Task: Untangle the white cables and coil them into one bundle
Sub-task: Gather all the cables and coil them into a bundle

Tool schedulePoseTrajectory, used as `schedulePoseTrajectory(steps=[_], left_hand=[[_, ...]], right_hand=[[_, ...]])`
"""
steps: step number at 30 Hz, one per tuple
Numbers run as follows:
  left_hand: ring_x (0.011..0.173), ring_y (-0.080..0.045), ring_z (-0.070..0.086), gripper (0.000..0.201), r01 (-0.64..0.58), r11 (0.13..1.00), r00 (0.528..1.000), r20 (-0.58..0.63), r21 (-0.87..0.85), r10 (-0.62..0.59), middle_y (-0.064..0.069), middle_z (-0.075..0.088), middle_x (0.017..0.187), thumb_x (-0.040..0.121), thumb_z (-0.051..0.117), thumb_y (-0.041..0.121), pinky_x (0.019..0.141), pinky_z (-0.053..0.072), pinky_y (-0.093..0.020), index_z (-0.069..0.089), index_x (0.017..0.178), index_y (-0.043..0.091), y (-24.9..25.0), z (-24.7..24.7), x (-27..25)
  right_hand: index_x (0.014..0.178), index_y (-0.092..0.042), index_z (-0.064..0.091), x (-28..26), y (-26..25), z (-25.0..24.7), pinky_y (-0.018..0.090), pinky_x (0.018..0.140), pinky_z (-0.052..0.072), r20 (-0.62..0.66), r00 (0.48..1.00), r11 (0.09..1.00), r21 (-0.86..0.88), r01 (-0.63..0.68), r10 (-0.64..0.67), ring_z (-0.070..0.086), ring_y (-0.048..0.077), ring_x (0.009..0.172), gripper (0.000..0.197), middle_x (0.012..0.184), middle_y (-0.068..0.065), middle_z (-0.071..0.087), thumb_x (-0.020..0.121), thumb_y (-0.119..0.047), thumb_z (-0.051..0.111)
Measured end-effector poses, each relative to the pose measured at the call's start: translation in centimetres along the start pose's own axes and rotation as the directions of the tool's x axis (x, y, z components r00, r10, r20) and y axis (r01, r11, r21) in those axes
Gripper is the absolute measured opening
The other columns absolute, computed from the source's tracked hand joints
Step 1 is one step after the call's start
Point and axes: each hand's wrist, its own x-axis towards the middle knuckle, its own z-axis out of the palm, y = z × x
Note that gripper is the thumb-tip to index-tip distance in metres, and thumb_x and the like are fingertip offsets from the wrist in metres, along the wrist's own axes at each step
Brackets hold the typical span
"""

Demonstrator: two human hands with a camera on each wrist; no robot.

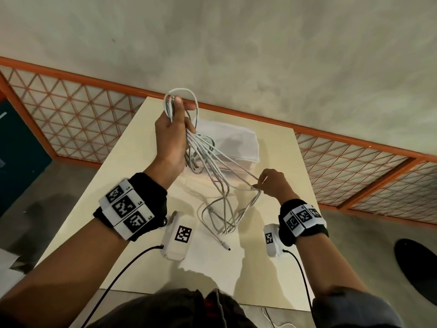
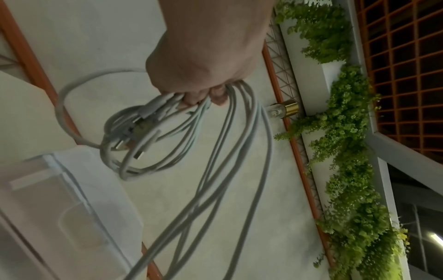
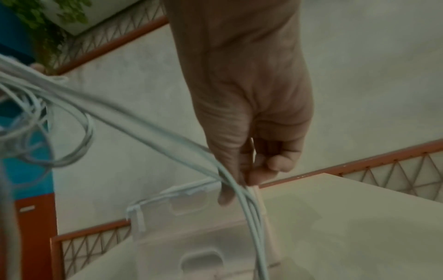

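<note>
Both hands are gripping the white cables [image 1: 208,152] above the table [image 1: 272,268]. Raised high over the far half of the table, the left hand [image 1: 171,136] is clenching a bunch of loops in its curled fingers, one loop arching above the thumb. From the left wrist view, the left hand [image 2: 203,62] is closing round many strands of the cables [image 2: 167,121], with several plug ends dangling in a small coil just below the fingers [image 2: 191,98]. Lower and nearer, the right hand [image 1: 275,183] is pinching a few strands between thumb and fingertips, so they are running taut from one hand to the other. In the right wrist view, the right hand [image 3: 249,106] is holding what look like three or four strands of cables [image 3: 148,125], though blur is making the count unsure. Loose ends are trailing onto the table, one plug [image 1: 227,247] lying near its front. A clear box [image 1: 238,143] is sitting on the table beyond the hands.
</note>
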Motion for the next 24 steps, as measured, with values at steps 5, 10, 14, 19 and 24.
schedulePoseTrajectory(steps=[5, 10, 14, 19, 24], left_hand=[[0.038, -0.007, 0.038, 0.038, 0.023, 0.997, 1.000, 0.006, -0.072, -0.023, 0.007, 0.046, 0.042, 0.100, 0.042, 0.038, 0.044, 0.032, -0.021, 0.065, 0.075, 0.021, 0.4, 0.2, -0.2], [0.035, -0.004, 0.039, 0.037, -0.023, 0.992, 0.999, 0.020, -0.126, 0.026, 0.008, 0.047, 0.040, 0.101, 0.041, 0.034, 0.042, 0.034, -0.018, 0.063, 0.078, 0.015, 1.4, -0.1, 0.3], [0.038, -0.004, 0.042, 0.036, -0.084, 0.990, 0.996, -0.041, -0.113, 0.079, 0.007, 0.048, 0.041, 0.101, 0.041, 0.032, 0.046, 0.035, -0.018, 0.063, 0.079, 0.013, 2.6, -1.2, 1.7], [0.037, -0.004, 0.042, 0.037, -0.079, 0.996, 0.994, -0.072, 0.032, 0.081, 0.008, 0.046, 0.041, 0.100, 0.043, 0.034, 0.044, 0.034, -0.018, 0.062, 0.073, 0.018, 0.8, -0.6, 1.5], [0.040, -0.005, 0.043, 0.034, -0.099, 0.986, 0.991, -0.079, 0.134, 0.111, 0.010, 0.051, 0.051, 0.100, 0.043, 0.032, 0.046, 0.037, -0.018, 0.060, 0.076, 0.015, -0.9, 0.2, 1.0]], right_hand=[[0.076, -0.008, 0.054, 0.1, 0.1, 0.7, 0.033, 0.060, 0.050, -0.091, 0.995, 0.990, 0.137, -0.028, 0.041, 0.063, 0.033, 0.066, 0.014, 0.085, 0.019, 0.067, 0.089, -0.011, 0.054], [0.071, -0.007, 0.062, 0.1, 1.3, 0.8, 0.012, 0.042, 0.037, -0.062, 0.997, 0.998, 0.051, -0.039, 0.042, 0.061, 0.015, 0.060, 0.021, 0.082, 0.011, 0.062, 0.083, 0.006, 0.051], [0.084, -0.001, 0.065, -0.4, 3.9, 2.1, 0.010, 0.049, 0.036, -0.003, 0.998, 0.997, 0.040, -0.068, 0.068, 0.065, 0.030, 0.078, 0.016, 0.080, 0.011, 0.068, 0.083, 0.005, 0.049], [0.086, -0.013, 0.055, -1.1, 2.3, 3.5, 0.019, 0.058, 0.039, 0.173, 0.980, 0.956, 0.290, 0.045, -0.099, 0.055, 0.009, 0.062, 0.022, 0.070, -0.003, 0.060, 0.080, 0.003, 0.068], [0.108, -0.027, 0.062, -2.8, -3.6, 1.8, 0.025, 0.095, 0.045, 0.273, 0.882, 0.826, 0.529, 0.195, -0.383, 0.062, 0.013, 0.108, 0.032, 0.109, -0.002, 0.067, 0.079, -0.028, 0.075]])
